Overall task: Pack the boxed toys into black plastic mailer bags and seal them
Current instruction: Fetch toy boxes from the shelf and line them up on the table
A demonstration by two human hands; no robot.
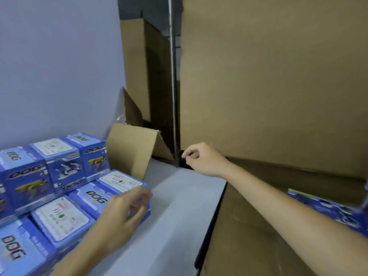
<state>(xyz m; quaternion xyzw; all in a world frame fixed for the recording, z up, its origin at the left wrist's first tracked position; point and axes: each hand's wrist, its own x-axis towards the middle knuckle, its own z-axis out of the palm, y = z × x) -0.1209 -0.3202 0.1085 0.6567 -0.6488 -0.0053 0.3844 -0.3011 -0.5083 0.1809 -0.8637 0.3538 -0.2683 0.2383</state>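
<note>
Box point(119, 193) under left hand point(123, 212), fingers curled on it | right hand point(201, 158) pinches black bag edge point(184, 156)

A single head-worn wide-angle view looks forward and down from close above a white table point(179, 206), with stacked blue toy boxes point(65, 166) at lower left and a tall cardboard carton point(278, 76) filling the right.
</note>
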